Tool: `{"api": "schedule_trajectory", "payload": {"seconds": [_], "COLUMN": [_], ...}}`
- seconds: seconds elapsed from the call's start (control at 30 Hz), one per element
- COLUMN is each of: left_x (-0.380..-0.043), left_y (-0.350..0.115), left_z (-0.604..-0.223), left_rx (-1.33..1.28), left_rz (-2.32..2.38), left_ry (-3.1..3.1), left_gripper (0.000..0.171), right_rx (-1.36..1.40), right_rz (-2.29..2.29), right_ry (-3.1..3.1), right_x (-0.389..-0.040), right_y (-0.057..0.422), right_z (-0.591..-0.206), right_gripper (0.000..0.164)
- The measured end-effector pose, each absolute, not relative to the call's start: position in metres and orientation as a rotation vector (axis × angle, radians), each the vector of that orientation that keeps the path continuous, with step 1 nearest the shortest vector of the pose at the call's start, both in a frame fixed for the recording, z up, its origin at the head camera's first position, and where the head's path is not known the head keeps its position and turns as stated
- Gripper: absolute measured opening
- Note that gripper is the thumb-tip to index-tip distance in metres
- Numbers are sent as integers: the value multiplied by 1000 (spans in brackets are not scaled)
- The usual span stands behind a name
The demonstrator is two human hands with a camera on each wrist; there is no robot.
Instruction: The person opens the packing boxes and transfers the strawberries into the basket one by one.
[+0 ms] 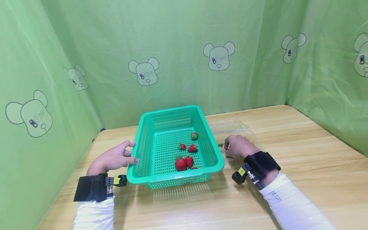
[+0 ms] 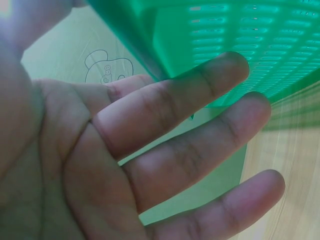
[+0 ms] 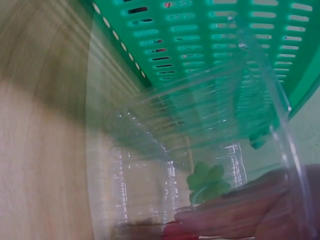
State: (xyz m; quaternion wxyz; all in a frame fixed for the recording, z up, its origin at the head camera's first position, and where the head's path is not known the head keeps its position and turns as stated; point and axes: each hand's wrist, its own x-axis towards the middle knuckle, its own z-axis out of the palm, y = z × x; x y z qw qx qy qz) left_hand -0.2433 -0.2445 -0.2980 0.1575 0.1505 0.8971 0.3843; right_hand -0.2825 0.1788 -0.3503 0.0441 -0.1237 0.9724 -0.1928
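Observation:
A green plastic basket [image 1: 175,176] stands before me, holding several strawberries [image 1: 180,164]. At its left rim my left hand [image 1: 116,156] grips the edge, thumb and index over it; in the left wrist view the other fingers [image 2: 190,152] stretch along the outside wall. My right hand [image 1: 238,146] reaches down into a clear plastic box [image 1: 228,126] to the right of the basket. Its fingers pinch a strawberry [image 3: 182,231], whose green leaves [image 3: 207,181] show in the right wrist view; most of the fruit is hidden by the hand.
The basket and the box stand on a light wooden table [image 1: 310,153], close beside each other. A green curtain [image 1: 178,32] printed with bear heads hangs behind and at both sides. Transparent box walls rise around the right hand.

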Motion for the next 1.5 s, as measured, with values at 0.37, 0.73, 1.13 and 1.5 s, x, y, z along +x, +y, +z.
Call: {"api": "schedule_trajectory", "payload": {"seconds": [0.37,0.73,1.13,1.5], "left_x": [-244,-244,-244,-243], "left_y": [-245,-244,-245,-244], "left_z": [-298,-299,-299,-298], "left_rx": [440,440,453,464], "left_rz": [1116,1125,1137,1150], "left_ry": [2547,2540,2527,2514], "left_gripper": [63,65,62,61], "right_rx": [-391,-371,-359,-355], "right_rz": [-745,-900,-1015,-1049], "right_ry": [2960,2964,2917,2956], "right_x": [-284,-286,-286,-283], "right_y": [178,177,174,173], "right_z": [-352,-351,-348,-343], "right_gripper": [7,13,15,21]}}
